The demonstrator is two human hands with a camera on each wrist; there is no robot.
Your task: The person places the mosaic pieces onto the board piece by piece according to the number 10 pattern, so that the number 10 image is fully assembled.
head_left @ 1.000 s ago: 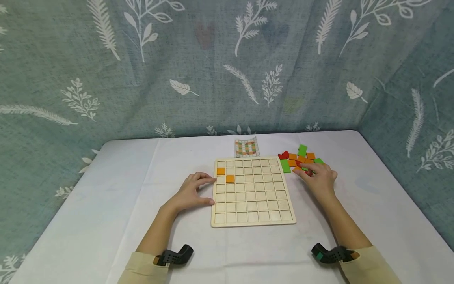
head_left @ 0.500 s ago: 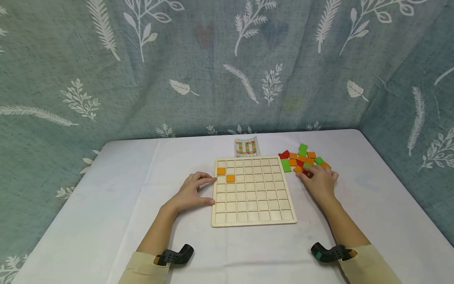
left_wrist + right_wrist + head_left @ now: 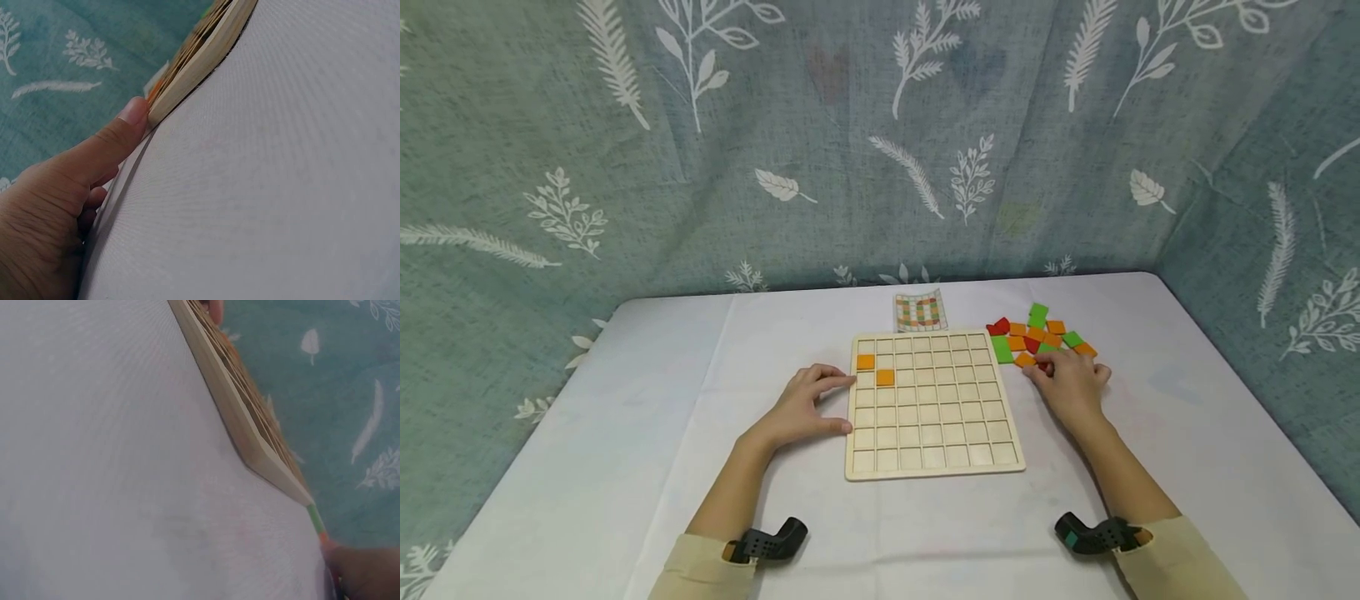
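A pale wooden grid board (image 3: 932,412) lies mid-table, with one orange square tile (image 3: 865,362) in its leftmost column and another orange tile (image 3: 885,377) one column right and one row nearer. My left hand (image 3: 805,406) touches the board's left edge, thumb and index finger spread apart; the left wrist view shows the thumb (image 3: 115,134) against the rim. My right hand (image 3: 1072,387) is at the near side of a loose pile of tiles (image 3: 1035,333), green, orange and red. Its fingertips cover part of a red piece (image 3: 1042,367); whether they pinch it is hidden.
A small card (image 3: 920,312) printed with a coloured grid stands or lies behind the board. White cloth covers the table (image 3: 737,517), and a leaf-patterned teal curtain (image 3: 850,208) hangs along its back and right side.
My right hand has shifted slightly left and its fingers have drawn in over the red piece, uncovering an orange tile at the pile's right. The left hand and board stay put.
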